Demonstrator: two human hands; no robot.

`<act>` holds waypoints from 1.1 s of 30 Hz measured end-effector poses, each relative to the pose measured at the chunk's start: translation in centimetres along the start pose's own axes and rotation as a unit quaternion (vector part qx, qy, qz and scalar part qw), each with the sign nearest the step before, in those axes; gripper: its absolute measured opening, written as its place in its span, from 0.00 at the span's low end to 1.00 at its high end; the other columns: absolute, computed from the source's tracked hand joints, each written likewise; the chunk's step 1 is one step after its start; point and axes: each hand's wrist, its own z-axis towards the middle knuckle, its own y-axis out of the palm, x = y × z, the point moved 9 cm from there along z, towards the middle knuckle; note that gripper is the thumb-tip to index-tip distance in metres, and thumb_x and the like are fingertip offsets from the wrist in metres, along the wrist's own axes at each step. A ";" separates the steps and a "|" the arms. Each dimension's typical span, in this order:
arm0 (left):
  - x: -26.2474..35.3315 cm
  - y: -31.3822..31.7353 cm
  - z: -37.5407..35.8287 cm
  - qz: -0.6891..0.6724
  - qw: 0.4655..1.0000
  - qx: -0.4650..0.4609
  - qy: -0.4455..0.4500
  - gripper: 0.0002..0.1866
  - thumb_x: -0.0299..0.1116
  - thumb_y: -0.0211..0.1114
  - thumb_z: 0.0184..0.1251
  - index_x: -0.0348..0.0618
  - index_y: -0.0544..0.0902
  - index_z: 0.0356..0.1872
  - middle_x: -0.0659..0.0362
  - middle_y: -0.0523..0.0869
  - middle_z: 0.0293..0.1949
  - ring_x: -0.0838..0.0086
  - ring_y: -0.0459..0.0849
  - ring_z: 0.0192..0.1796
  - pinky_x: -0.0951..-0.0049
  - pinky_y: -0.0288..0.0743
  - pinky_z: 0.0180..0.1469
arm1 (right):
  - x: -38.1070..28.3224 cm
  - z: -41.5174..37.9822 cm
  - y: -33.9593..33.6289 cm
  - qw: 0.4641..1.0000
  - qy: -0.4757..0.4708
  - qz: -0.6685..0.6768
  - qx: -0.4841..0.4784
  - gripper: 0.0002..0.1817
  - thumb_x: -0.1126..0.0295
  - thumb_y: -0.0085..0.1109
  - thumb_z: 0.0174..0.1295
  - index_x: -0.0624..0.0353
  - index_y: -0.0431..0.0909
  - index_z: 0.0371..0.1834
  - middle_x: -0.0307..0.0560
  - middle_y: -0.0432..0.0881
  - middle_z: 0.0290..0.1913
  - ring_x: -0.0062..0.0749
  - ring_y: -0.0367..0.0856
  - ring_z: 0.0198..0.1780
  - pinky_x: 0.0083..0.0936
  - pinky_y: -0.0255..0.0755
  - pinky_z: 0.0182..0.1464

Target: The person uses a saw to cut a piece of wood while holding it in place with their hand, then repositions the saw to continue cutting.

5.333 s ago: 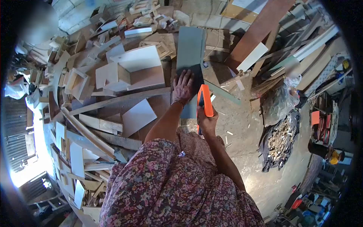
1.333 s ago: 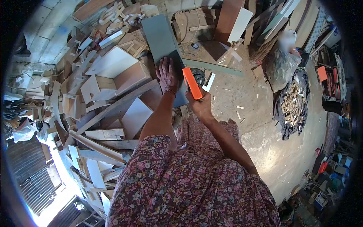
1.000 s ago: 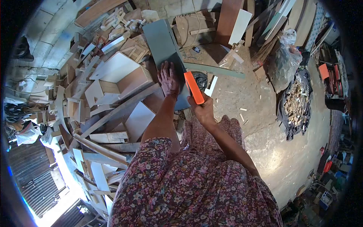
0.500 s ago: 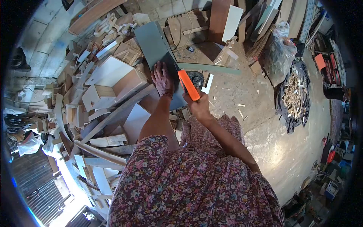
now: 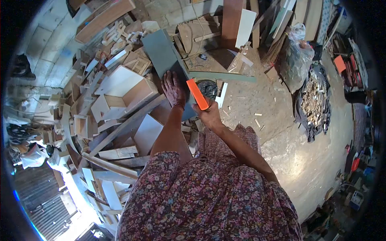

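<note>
My left hand (image 5: 173, 89) lies flat with its fingers spread on a dark grey-green board (image 5: 159, 46), pressing near its lower part. Just to the right, my right hand (image 5: 210, 114) is wrapped round one end of an orange tool (image 5: 197, 94). The tool lies at a slant beside the board's right edge; its lower end is inside the fist, and whether a blade touches the board cannot be made out. A long thin green strip (image 5: 225, 75) runs rightward from the board, above a black plastic bag (image 5: 207, 89).
A heap of wood offcuts and boxes (image 5: 130, 86) fills the left side. At the right are a clear plastic bag (image 5: 297, 60) and a dark cloth (image 5: 323, 128) holding wood scraps. Small slivers lie on the concrete floor (image 5: 277, 132). Boards (image 5: 232, 24) lean at the back.
The right hand and orange tool have shifted slightly left and down along the board's edge. The left hand stays on the board, and the view has shifted a little.
</note>
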 end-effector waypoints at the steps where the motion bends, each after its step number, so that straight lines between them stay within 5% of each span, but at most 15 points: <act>1: 0.4 0.1 -0.1 0.002 1.000 -0.002 0.010 0.26 0.32 0.47 0.60 0.43 0.61 0.61 0.53 0.59 0.64 0.62 0.53 0.68 0.56 0.43 0.67 | -0.3 0.0 0.1 1.000 -0.002 -0.014 0.004 0.10 0.70 0.60 0.49 0.65 0.73 0.29 0.46 0.74 0.22 0.27 0.71 0.25 0.27 0.67 0.31; 9: 0.2 1.3 -0.7 0.020 1.000 -0.010 0.001 0.32 0.42 0.49 0.58 0.42 0.57 0.64 0.54 0.53 0.67 0.63 0.50 0.69 0.56 0.41 0.67 | 0.0 0.8 -0.9 1.000 0.019 -0.013 -0.010 0.12 0.69 0.61 0.49 0.65 0.75 0.35 0.49 0.77 0.22 0.27 0.73 0.25 0.27 0.69 0.33; 11: 0.6 0.9 -0.7 0.011 0.999 -0.027 -0.013 0.32 0.42 0.49 0.58 0.42 0.57 0.64 0.54 0.53 0.67 0.63 0.50 0.70 0.56 0.40 0.67 | 0.7 1.2 -1.2 0.996 0.081 -0.026 -0.019 0.13 0.70 0.61 0.50 0.66 0.75 0.35 0.46 0.77 0.22 0.23 0.72 0.26 0.25 0.69 0.33; 15: 0.0 1.6 -0.9 0.029 0.998 -0.047 -0.019 0.32 0.43 0.49 0.59 0.45 0.56 0.65 0.55 0.52 0.68 0.65 0.49 0.70 0.57 0.39 0.67 | -1.1 0.9 -0.5 0.998 0.049 -0.030 -0.019 0.13 0.70 0.62 0.50 0.66 0.75 0.36 0.40 0.76 0.23 0.23 0.72 0.27 0.25 0.69 0.34; 17: -0.3 1.4 -1.0 0.019 0.998 -0.051 -0.038 0.32 0.42 0.49 0.59 0.45 0.56 0.65 0.56 0.52 0.68 0.65 0.49 0.70 0.57 0.39 0.67 | -0.6 1.6 -0.8 0.998 0.038 -0.014 -0.040 0.11 0.70 0.62 0.50 0.64 0.75 0.34 0.38 0.75 0.21 0.21 0.71 0.24 0.23 0.68 0.29; 19: -0.4 1.7 -0.9 0.030 0.999 -0.029 -0.017 0.31 0.42 0.48 0.60 0.45 0.56 0.65 0.56 0.52 0.68 0.65 0.49 0.70 0.57 0.39 0.67 | 1.8 2.2 -1.2 0.983 0.156 0.060 -0.079 0.09 0.69 0.62 0.51 0.62 0.75 0.30 0.36 0.72 0.17 0.17 0.67 0.19 0.19 0.64 0.22; 21: -0.2 1.8 -0.8 0.042 0.998 -0.031 -0.019 0.30 0.41 0.47 0.60 0.44 0.56 0.65 0.56 0.53 0.68 0.65 0.49 0.70 0.57 0.39 0.67 | 1.6 3.1 -2.2 0.966 0.177 0.155 -0.111 0.08 0.68 0.62 0.52 0.61 0.74 0.25 0.33 0.69 0.14 0.14 0.66 0.17 0.17 0.60 0.18; 23: 0.2 1.6 -0.7 0.054 0.998 -0.035 -0.018 0.30 0.40 0.47 0.61 0.44 0.56 0.65 0.56 0.53 0.68 0.65 0.49 0.70 0.57 0.39 0.67 | 2.0 3.4 -2.3 0.965 0.168 0.165 -0.114 0.10 0.66 0.62 0.51 0.61 0.76 0.27 0.35 0.71 0.15 0.15 0.67 0.17 0.17 0.59 0.18; 26: 0.4 1.1 -0.8 0.003 1.000 -0.019 -0.013 0.28 0.40 0.45 0.63 0.44 0.58 0.64 0.56 0.54 0.67 0.65 0.50 0.69 0.56 0.40 0.67 | -0.2 2.4 -0.7 0.995 0.078 -0.047 -0.036 0.17 0.64 0.62 0.48 0.67 0.76 0.36 0.45 0.77 0.20 0.30 0.76 0.23 0.29 0.69 0.28; 29: -0.2 2.5 -0.8 0.079 0.997 -0.011 0.000 0.27 0.40 0.45 0.63 0.44 0.58 0.64 0.56 0.53 0.68 0.65 0.51 0.69 0.55 0.40 0.67 | -4.9 0.4 0.9 0.988 -0.022 -0.149 -0.022 0.17 0.67 0.61 0.49 0.63 0.75 0.41 0.53 0.79 0.26 0.27 0.77 0.30 0.29 0.70 0.34; 33: 0.0 1.2 -0.9 -0.026 0.999 0.016 -0.026 0.26 0.38 0.41 0.64 0.44 0.59 0.64 0.56 0.54 0.67 0.65 0.51 0.69 0.55 0.41 0.67 | -7.9 -2.2 -1.0 0.992 -0.105 -0.070 -0.018 0.10 0.69 0.58 0.54 0.65 0.72 0.31 0.36 0.71 0.18 0.16 0.66 0.19 0.21 0.62 0.21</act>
